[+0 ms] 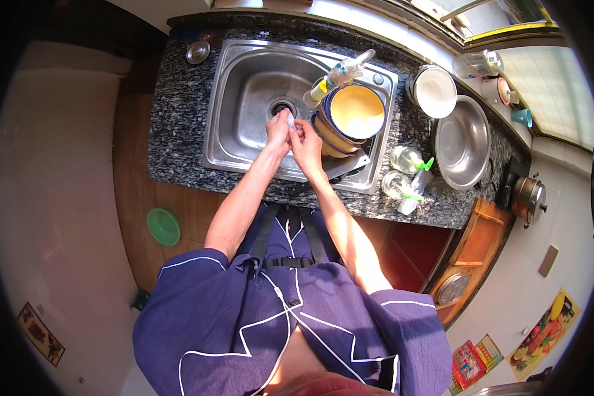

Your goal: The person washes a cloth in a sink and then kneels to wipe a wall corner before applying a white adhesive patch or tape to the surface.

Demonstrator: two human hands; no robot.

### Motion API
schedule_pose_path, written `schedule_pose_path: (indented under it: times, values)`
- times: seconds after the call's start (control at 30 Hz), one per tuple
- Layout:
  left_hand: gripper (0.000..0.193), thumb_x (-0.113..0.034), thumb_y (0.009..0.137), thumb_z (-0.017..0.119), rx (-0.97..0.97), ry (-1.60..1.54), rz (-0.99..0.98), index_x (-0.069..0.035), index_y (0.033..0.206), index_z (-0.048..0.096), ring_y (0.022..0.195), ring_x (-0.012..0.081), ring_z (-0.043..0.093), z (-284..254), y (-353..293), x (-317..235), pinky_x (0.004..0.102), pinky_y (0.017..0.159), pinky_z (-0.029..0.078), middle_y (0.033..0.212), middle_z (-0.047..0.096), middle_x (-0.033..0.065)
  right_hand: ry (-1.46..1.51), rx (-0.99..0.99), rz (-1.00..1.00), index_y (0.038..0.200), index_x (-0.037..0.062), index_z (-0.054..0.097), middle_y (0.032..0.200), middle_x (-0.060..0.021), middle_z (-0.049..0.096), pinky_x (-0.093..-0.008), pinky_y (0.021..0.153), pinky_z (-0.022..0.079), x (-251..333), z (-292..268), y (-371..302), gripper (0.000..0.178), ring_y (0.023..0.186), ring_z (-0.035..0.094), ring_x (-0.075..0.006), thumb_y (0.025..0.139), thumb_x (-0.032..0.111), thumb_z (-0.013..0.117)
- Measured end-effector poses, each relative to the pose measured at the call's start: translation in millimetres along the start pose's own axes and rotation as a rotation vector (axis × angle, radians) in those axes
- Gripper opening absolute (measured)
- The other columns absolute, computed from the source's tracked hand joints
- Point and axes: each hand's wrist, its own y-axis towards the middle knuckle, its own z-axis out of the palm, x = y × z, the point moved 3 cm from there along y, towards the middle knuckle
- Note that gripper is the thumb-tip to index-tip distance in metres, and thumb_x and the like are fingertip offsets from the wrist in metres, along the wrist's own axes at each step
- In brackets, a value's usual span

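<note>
Over the stainless steel sink (244, 82), my two hands meet close to its drain. My left hand (277, 132) is closed around a small whitish thing (291, 121), whose kind I cannot make out. The fingers of my right hand (305, 146) are pinched together against that same thing. Just right of my hands, several stacked enamel bowls (356, 112), yellowish inside with dark rims, stand on the sink's right side. Behind them rises a faucet (360, 61) wrapped in clear plastic, with a yellow piece (319, 89) near its outlet.
Right of the sink are two clear bottles with green tops (406, 159), a white bowl (435, 92) on a stack and a large metal basin (463, 142). A metal lid (198, 52) lies at the counter's left. Below are a green basin (164, 226) and an open wooden cabinet door (472, 247).
</note>
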Motion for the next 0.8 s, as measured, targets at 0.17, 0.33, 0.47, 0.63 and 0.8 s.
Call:
schedule_pose_path:
  times: [0.17, 0.33, 0.47, 0.63, 0.8]
  values:
    - [0.021, -0.021, 0.091, 0.050, -0.105, 0.126, -0.035, 0.000, 0.088, 0.050, 0.047, 0.0237, 0.055, -16.4, -2.3, -0.1, 0.0376, 0.042, 0.051, 0.068, 0.057, 0.0153, 0.003, -0.024, -0.006, 0.097, -0.0003, 0.053, 0.073, -0.0166, 0.065, -0.0379, 0.063, 0.050, 16.2, 10.3, -21.2, 0.011, 0.067, 0.066, -0.0288, 0.087, 0.003, 0.055]
    - [0.022, -0.020, 0.088, 0.049, -0.082, 0.265, -0.008, -0.002, 0.075, 0.051, 0.045, 0.0211, 0.053, -10.2, -20.0, 6.6, 0.0383, 0.041, 0.048, 0.063, 0.052, 0.0095, 0.028, -0.050, -0.011, 0.104, -0.0004, 0.053, 0.072, -0.0129, 0.063, -0.0330, 0.058, 0.050, 8.9, 2.2, -39.9, 0.016, 0.063, 0.064, -0.0200, 0.089, 0.005, 0.056]
    - [0.031, -0.033, 0.095, 0.052, 0.123, 0.524, 0.204, -0.006, 0.080, 0.057, 0.056, 0.0116, 0.053, -41.7, -33.2, -3.1, 0.0285, 0.047, 0.040, 0.065, 0.054, 0.0004, 0.033, 0.068, -0.001, 0.118, -0.0005, 0.050, 0.077, -0.0092, 0.063, -0.0283, 0.054, 0.049, 4.8, 5.3, -59.5, 0.031, 0.063, 0.064, -0.0141, 0.091, 0.011, 0.060]
    - [0.043, -0.026, 0.095, 0.057, 0.192, 0.470, 0.361, -0.001, 0.129, 0.048, 0.088, 0.0126, 0.059, -63.7, -109.0, -27.6, 0.0252, 0.075, 0.048, 0.106, 0.060, 0.0077, 0.200, 0.240, 0.096, 0.121, -0.0008, 0.047, 0.080, -0.0077, 0.063, -0.0238, 0.054, 0.048, -15.1, 16.8, -78.9, 0.038, 0.067, 0.062, -0.0116, 0.092, 0.019, 0.063]
    - [0.043, -0.011, 0.089, 0.065, -0.006, 0.559, 0.711, 0.001, 0.127, 0.049, 0.092, 0.0115, 0.059, -152.0, -181.0, -25.5, 0.0256, 0.078, 0.049, 0.105, 0.063, 0.0088, 0.428, 0.544, 0.140, 0.105, 0.0027, 0.049, 0.076, -0.0058, 0.060, -0.0219, 0.052, 0.045, -6.1, 60.5, -117.0, 0.020, 0.058, 0.054, -0.0090, 0.094, 0.016, 0.059]
